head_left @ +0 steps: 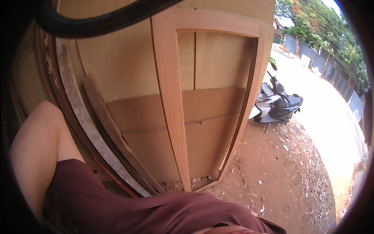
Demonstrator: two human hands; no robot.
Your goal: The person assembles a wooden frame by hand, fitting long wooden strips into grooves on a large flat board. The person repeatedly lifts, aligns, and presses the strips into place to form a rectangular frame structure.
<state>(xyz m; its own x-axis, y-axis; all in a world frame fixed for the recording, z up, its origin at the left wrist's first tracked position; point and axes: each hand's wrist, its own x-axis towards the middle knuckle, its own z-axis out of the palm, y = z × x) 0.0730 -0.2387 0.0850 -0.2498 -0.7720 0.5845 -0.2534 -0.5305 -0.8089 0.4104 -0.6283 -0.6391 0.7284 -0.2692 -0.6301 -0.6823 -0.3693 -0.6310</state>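
A wooden frame (170, 97) stands upright in front of a tan panel (214, 105). Left of the frame, long boards (76, 93) stand beside a bare, bent limb (33, 148). Maroon cloth (156, 210) spreads below the frame. To its right are dirt ground (265, 163) and a parked scooter (278, 103). Neither hand can be made out, so I cannot tell whether the fingers are spread or pressed together.

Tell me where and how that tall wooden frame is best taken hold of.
Probably at mid-height on the wooden frame, left upright and right upright together, coming from the front. Both are long and slim, and the open middle gives each grip an inner edge to curl round. Room behind is hard to judge.
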